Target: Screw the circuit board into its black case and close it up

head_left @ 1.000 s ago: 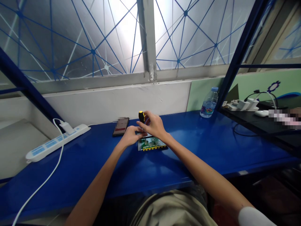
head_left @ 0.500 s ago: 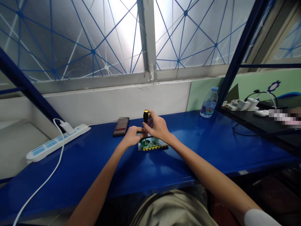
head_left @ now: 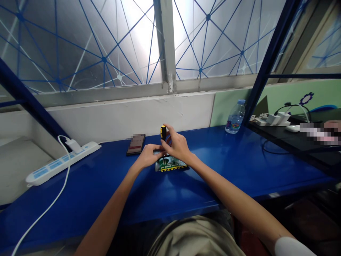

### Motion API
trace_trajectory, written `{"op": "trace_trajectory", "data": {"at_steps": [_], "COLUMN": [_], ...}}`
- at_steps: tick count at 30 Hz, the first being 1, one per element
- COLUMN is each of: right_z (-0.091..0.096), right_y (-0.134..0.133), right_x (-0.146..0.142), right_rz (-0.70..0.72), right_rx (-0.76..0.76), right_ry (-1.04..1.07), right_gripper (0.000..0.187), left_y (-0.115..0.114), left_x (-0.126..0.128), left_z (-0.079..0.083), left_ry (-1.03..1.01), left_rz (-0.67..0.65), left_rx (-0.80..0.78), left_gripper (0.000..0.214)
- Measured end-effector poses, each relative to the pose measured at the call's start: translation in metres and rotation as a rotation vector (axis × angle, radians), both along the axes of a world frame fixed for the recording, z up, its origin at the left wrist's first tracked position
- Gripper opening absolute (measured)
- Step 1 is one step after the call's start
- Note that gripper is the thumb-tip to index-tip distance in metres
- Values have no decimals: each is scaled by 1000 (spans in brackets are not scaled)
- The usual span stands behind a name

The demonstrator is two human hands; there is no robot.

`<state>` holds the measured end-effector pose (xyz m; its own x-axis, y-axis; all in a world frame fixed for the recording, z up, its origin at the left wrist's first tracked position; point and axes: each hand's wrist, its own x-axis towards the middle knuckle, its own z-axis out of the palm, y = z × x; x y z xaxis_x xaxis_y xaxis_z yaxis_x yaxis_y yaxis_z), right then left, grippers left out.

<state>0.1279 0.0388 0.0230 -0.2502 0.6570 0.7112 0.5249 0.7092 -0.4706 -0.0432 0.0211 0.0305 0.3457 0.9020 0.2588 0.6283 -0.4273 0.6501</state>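
My right hand (head_left: 178,145) grips a screwdriver (head_left: 163,132) with a black and yellow handle, held upright with the index finger near the handle's top. Below it lies a green circuit board (head_left: 172,163) with a row of yellow connectors along its near edge. The board's far part is hidden under both hands. My left hand (head_left: 150,155) is at the board's far left corner, its thumb and fingers pinched together by the screwdriver's lower end. What the left fingertips hold is hidden, and so is the screwdriver's tip.
A phone (head_left: 135,144) lies left of my hands on the blue table (head_left: 106,192). Further left is a white power strip (head_left: 64,161) with a trailing cable. A water bottle (head_left: 235,117) stands back right. Beyond it, another person's hand (head_left: 333,125) shows at a dark desk.
The screwdriver handle seems to have turned a little, with more yellow now facing me. Both hands keep their places at the board; the whole view has shifted slightly.
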Motion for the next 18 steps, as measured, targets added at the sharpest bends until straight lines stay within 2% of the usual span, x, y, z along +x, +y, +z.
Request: {"op": "trace_trajectory", "data": {"at_steps": [10,18], "right_z": [0,2], "right_y": [-3,-6], "right_x": [-2,-1], "right_rz": [-9,-1], "right_rx": [8,36], "right_ry": [-7,-25], "right_gripper": [64,65], "left_y": [3,4], "left_x": [-4,-4], "left_z": [0,0], "left_ry": [9,4], "left_rz": [89,81], "left_rx": [68,60], "left_gripper": [27,28]}}
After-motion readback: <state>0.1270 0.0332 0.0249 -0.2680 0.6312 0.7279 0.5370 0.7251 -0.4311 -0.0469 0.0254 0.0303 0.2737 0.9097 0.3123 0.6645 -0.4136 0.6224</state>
